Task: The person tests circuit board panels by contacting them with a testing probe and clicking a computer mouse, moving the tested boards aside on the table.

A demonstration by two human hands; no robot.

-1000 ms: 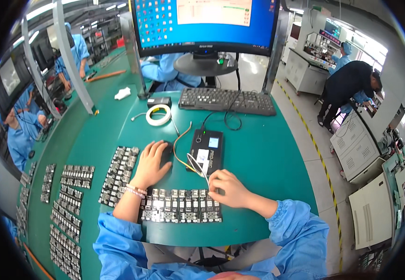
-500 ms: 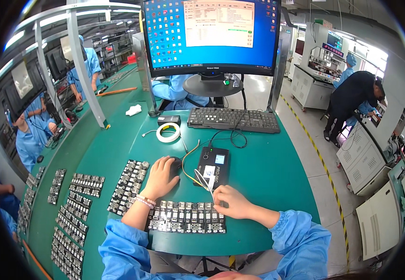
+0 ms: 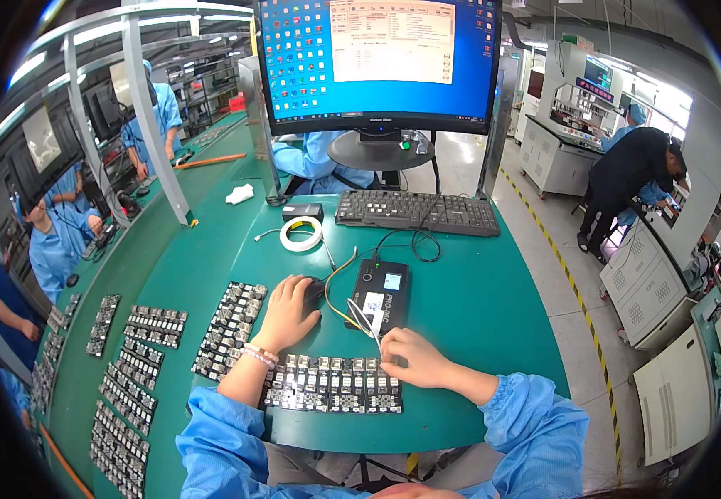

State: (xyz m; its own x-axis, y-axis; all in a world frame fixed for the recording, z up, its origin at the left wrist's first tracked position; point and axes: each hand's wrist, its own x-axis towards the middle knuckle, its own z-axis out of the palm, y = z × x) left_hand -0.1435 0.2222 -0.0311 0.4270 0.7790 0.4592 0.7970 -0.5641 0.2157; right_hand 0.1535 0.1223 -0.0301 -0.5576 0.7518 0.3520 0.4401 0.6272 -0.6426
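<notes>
My left hand (image 3: 288,314) lies over a black computer mouse (image 3: 315,291), its fingers curved on it; the palm hides part of the mouse. Pinched in my right hand (image 3: 410,358) is the end of a thin cable (image 3: 367,323), held at the right end of a panel of small circuit boards (image 3: 331,384). The fingers hide the tip, so contact with the boards cannot be made out. The cable's wires run up beside a black handheld-size device (image 3: 381,287) with a small lit screen and a white label on it.
A monitor (image 3: 377,66) stands behind a black keyboard (image 3: 417,213). A white cable coil (image 3: 300,234) sits by a small black box (image 3: 303,211). More board panels (image 3: 231,328) lie left, with several stacks (image 3: 127,399) farther left. A metal post (image 3: 154,125) rises from the bench.
A green bar on the monitor has gone and the listed lines differ. At the far left, another person's arm has come further into view. Both my hands stay almost in place.
</notes>
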